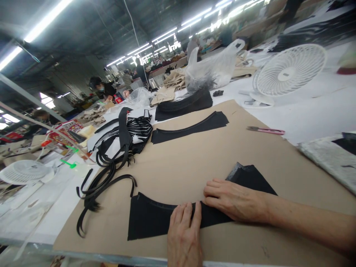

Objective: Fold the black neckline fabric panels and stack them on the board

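A curved black fabric piece lies on a brown cardboard sheet near the table's front edge. My left hand rests flat on its middle, fingers together and stretched out. My right hand lies flat on the same piece just to the right, fingers pointing left and pressing it down. Neither hand holds anything. A second curved black piece lies farther back on the cardboard.
Black straps and a striped bundle lie at the left. A stack of black pieces and a plastic bag sit behind. A white fan stands at right, a pink cutter beside the cardboard. Other people work at far tables.
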Action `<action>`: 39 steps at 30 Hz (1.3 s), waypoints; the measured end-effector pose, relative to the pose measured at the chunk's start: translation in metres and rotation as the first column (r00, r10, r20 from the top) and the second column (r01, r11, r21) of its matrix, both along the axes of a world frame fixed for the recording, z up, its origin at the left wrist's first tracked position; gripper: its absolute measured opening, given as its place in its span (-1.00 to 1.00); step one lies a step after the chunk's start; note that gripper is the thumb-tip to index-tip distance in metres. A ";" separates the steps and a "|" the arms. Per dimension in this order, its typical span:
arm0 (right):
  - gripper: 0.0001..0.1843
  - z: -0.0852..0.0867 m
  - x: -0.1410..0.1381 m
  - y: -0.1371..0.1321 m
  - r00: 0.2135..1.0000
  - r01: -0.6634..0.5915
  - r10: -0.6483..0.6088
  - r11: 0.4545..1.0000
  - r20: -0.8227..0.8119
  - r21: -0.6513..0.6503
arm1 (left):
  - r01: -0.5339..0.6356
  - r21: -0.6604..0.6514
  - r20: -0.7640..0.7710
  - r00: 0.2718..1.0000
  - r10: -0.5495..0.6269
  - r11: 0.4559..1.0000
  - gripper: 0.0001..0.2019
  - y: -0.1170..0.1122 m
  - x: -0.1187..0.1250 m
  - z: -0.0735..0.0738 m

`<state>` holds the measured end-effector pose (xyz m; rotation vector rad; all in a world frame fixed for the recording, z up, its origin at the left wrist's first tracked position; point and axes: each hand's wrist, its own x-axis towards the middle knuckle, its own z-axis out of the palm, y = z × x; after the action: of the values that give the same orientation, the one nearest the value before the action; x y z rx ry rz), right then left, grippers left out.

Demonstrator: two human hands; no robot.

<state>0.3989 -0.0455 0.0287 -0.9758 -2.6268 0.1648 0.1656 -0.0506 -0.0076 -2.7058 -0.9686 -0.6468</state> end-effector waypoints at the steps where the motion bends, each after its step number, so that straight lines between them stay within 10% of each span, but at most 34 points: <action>1: -0.78 0.000 0.001 0.001 1.000 0.001 -0.001 1.000 -0.001 -0.006 | 0.001 0.015 -0.017 1.000 -0.001 1.000 -0.39 0.000 0.000 -0.001; 11: -0.95 0.009 0.027 0.008 1.000 0.021 -0.023 0.990 -0.009 -0.142 | -0.051 0.010 0.020 0.998 0.051 0.999 -0.41 0.000 -0.002 -0.011; 16: -0.91 0.009 0.034 0.007 1.000 0.012 -0.009 0.996 0.030 -0.094 | 0.176 -0.080 0.019 0.984 -0.175 0.981 -0.48 0.011 -0.006 -0.004; 25: -0.92 0.002 0.036 0.003 0.992 -0.049 0.041 0.997 0.121 0.064 | 0.162 -0.168 0.080 0.985 -0.150 0.972 -0.54 0.010 0.033 0.017; 31: -0.90 -0.005 0.037 0.003 0.988 -0.079 0.064 0.991 0.139 0.109 | 0.210 0.044 -0.051 0.977 -0.207 0.977 -0.53 0.004 0.039 0.007; 39: -0.74 0.024 0.049 0.005 0.997 0.082 -0.077 0.979 0.032 -0.186 | 0.256 -0.077 -0.031 0.965 -0.259 0.964 -0.51 0.008 0.019 -0.006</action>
<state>0.4476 -0.0405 0.0528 -1.1488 -2.6251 0.3891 0.1845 -0.0421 -0.0138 -2.9257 -0.6463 -0.6088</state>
